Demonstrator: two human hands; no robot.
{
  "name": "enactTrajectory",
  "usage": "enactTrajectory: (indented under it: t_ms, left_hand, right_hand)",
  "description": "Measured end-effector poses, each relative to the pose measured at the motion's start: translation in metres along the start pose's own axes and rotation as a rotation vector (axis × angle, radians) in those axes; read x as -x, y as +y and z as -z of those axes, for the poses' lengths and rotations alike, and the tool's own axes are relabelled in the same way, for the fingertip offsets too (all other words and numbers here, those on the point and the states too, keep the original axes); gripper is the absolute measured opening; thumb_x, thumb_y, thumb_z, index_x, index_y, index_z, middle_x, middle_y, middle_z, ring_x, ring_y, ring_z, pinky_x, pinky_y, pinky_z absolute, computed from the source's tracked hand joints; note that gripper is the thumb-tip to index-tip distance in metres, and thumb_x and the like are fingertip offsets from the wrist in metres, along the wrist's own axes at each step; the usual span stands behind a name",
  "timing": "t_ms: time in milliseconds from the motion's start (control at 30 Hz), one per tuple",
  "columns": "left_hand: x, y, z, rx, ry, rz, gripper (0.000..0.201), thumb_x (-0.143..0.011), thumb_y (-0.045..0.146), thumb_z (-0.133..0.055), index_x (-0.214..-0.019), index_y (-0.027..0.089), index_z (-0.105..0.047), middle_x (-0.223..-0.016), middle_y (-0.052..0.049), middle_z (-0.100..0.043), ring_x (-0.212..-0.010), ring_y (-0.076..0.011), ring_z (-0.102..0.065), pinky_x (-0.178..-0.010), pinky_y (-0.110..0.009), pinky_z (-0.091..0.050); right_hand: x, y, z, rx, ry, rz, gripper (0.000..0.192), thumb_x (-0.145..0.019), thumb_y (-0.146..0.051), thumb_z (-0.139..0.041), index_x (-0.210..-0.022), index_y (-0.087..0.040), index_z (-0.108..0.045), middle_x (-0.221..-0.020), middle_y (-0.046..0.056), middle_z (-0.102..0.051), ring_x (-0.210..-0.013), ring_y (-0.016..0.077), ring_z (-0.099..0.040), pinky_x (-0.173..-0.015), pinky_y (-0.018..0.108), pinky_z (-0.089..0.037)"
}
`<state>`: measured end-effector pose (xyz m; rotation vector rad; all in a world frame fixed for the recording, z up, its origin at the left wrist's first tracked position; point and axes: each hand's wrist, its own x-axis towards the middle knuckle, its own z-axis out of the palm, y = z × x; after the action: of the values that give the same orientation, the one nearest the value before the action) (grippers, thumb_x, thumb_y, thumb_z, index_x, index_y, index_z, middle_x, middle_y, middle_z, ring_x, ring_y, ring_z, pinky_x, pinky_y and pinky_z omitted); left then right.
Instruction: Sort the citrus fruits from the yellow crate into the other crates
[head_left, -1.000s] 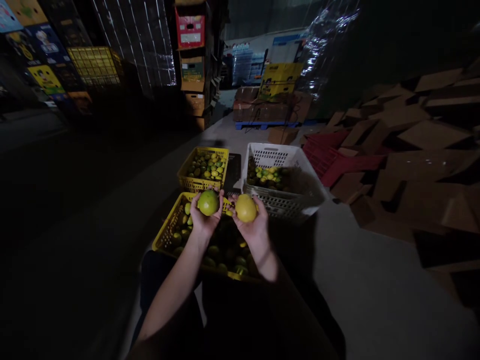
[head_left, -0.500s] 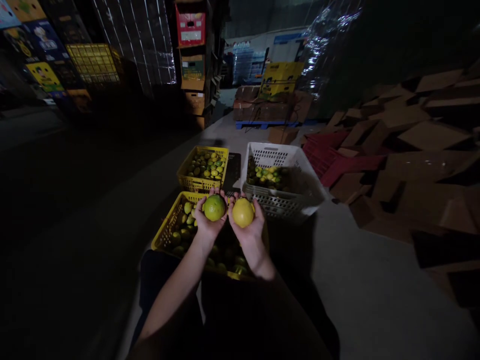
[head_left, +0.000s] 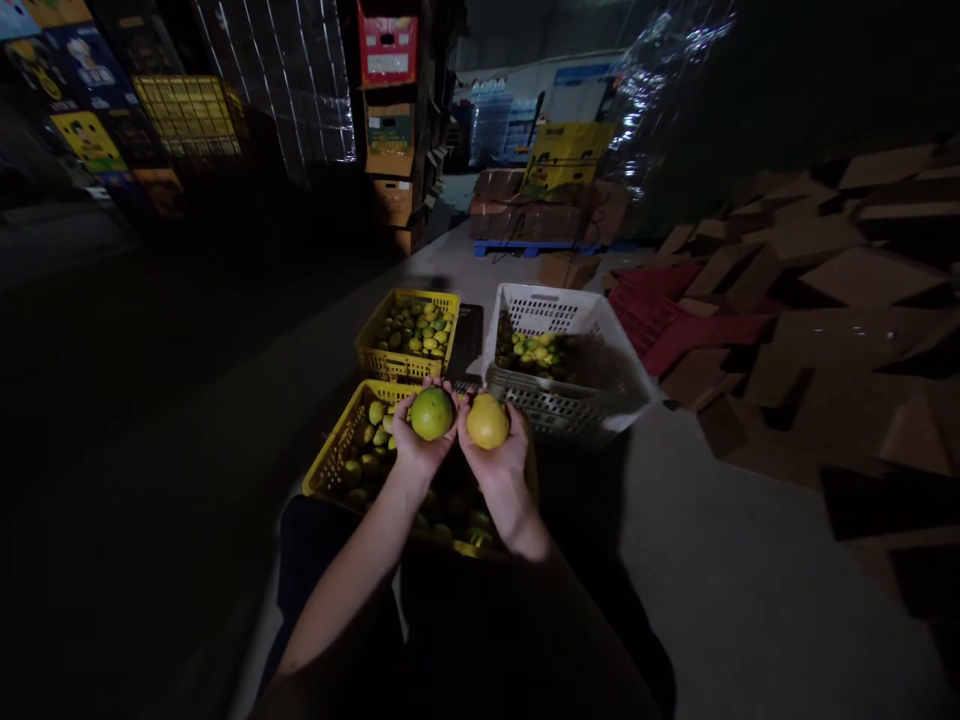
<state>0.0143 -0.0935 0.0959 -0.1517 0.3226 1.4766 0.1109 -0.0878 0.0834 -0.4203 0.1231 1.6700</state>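
Observation:
My left hand cups a green citrus fruit, fingers curled round its far side. Beside it, my right hand holds a yellow lemon-like fruit in the same way, palm up. Both hands are side by side above the near yellow crate, which holds many green and yellow fruits, partly in shadow and hidden by my arms. Behind it to the left stands another yellow crate of yellow-green fruit. A white crate to the right has a smaller heap of fruit inside.
Flattened and opened cardboard boxes are piled on the right, against a red crate. Stacked cartons and a blue pallet bearing boxes stand farther back. Another yellow crate sits at the upper left.
Both hands stay over the near crate with the same fruits held. The fruits shift only very slightly, and the view moves a little.

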Motion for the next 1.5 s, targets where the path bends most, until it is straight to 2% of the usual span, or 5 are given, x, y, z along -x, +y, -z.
enactTrajectory:
  t_ms: [267, 700, 1033, 1400, 1500]
  left_hand:
    - [-0.009, -0.001, 0.001, -0.022, 0.333, 0.005, 0.030, -0.087, 0.027, -0.044, -0.103, 0.012, -0.064, -0.082, -0.009, -0.068, -0.076, -0.0225, -0.067, -0.071, -0.034, -0.057]
    - [-0.013, -0.001, 0.002, -0.055, 0.341, 0.007, 0.022, -0.091, 0.032, -0.046, -0.092, 0.016, -0.061, -0.078, -0.007, -0.065, -0.073, -0.0193, -0.064, -0.063, -0.030, -0.058]
    - [0.003, 0.006, -0.007, -0.025, 0.003, 0.043, 0.020, -0.091, 0.024, -0.049, -0.081, 0.015, -0.064, -0.076, -0.004, -0.068, -0.075, -0.0144, -0.069, -0.068, -0.024, -0.057]
    - [0.015, 0.017, -0.003, -0.303, -0.242, 0.245, 0.048, -0.093, 0.036, -0.037, -0.049, 0.018, -0.042, -0.048, -0.001, -0.048, -0.039, -0.0124, -0.047, -0.034, -0.021, -0.037]
    - [0.015, 0.016, -0.003, -0.276, -0.206, 0.243, 0.042, -0.091, 0.032, -0.040, -0.052, 0.017, -0.046, -0.051, -0.001, -0.052, -0.042, -0.0120, -0.051, -0.037, -0.021, -0.040]
  right_hand:
    - [-0.020, 0.000, 0.019, 0.108, 0.120, 0.035, 0.008, -0.086, -0.024, -0.057, -0.080, -0.022, -0.061, -0.074, -0.001, -0.072, -0.081, 0.0158, -0.069, -0.079, 0.032, -0.061]
    - [-0.022, 0.004, 0.016, 0.189, 0.193, 0.093, 0.014, -0.090, -0.026, -0.053, -0.077, -0.024, -0.059, -0.066, -0.003, -0.067, -0.066, 0.0128, -0.066, -0.065, 0.025, -0.061]
    - [-0.005, 0.002, 0.001, 0.217, -0.121, 0.051, 0.016, -0.084, -0.039, -0.063, -0.082, -0.023, -0.064, -0.075, 0.001, -0.071, -0.059, 0.0122, -0.063, -0.049, 0.023, -0.054]
    - [0.012, -0.013, 0.006, 0.460, -0.520, -0.020, 0.028, -0.065, -0.040, -0.070, -0.056, -0.023, -0.050, -0.053, -0.004, -0.057, -0.040, 0.0116, -0.050, -0.033, 0.021, -0.036]
    - [0.012, -0.012, 0.003, 0.436, -0.443, -0.035, 0.023, -0.065, -0.038, -0.071, -0.059, -0.022, -0.054, -0.055, -0.003, -0.060, -0.042, 0.0118, -0.053, -0.035, 0.022, -0.040]
